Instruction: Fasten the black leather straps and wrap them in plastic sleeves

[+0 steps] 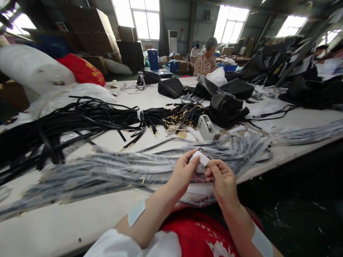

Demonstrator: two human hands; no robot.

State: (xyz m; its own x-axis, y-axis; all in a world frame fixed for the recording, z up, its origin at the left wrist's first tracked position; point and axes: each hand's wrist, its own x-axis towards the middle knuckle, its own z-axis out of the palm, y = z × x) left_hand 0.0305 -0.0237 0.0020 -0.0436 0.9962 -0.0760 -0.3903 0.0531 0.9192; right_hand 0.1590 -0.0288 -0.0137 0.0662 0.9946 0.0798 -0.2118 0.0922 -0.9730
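Note:
A small white card (202, 157) is pinched between the thumb and fingers of my left hand (184, 167), with a dark bit showing at its top edge. My right hand (222, 175) has its fingertips closed at the card's right corner; whether they grip the card or something small beside it is hidden. Just below the card lies some clear plastic. Both hands are over a long bundle of dark straps in clear plastic sleeves (112, 171), which runs along the near side of the table.
Behind the hands stands a grey tape dispenser (207, 128), with a yellowish tape roll (182, 134) to its left. A tied bundle of black straps (107, 116) with gold clasps spans the left. Black bags (226, 110) lie farther back on the white table (40, 228). Across it is another person (206, 64).

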